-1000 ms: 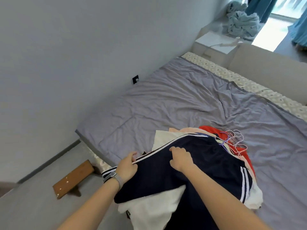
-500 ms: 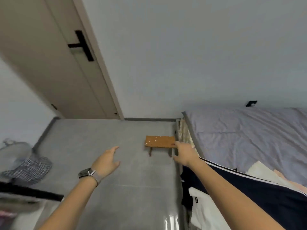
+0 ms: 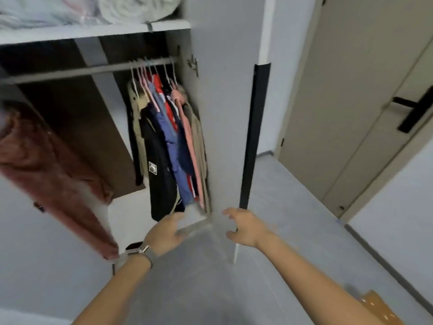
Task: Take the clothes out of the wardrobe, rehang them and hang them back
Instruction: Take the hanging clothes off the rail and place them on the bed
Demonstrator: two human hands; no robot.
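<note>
Facing an open wardrobe (image 3: 218, 95), the person holds both bare hands out low in front of it, each holding nothing. Left hand (image 3: 166, 233), at about 7 o'clock from the frame's centre, has its fingers spread loosely forward, reaching toward the hems of the hanging garments without touching them; a wristwatch (image 3: 140, 250) with a grey band sits on that wrist. Right hand (image 3: 246, 227), at about 5 o'clock, has its fingers loosely curled and apart, thumb out, just in front of the wardrobe's right side panel. Clothes (image 3: 168, 146), the task's things, hang bunched at the right end of the rail (image 3: 93, 69), at about 11 o'clock from the hands: a black garment with a small white patch, a blue one, red and navy ones, a pink one and beige ones, all on thin pale hangers (image 3: 150, 71). A reddish-brown garment (image 3: 46, 165) hangs at 9 o'clock, blurred. Above the rail, a shelf (image 3: 93, 31) carries bundled pale bedding. At 3 o'clock stands a beige room door (image 3: 351, 102) with a black handle (image 3: 412, 113). A wooden stool (image 3: 379, 310) shows at 5 o'clock on the grey floor (image 3: 293, 207).
</note>
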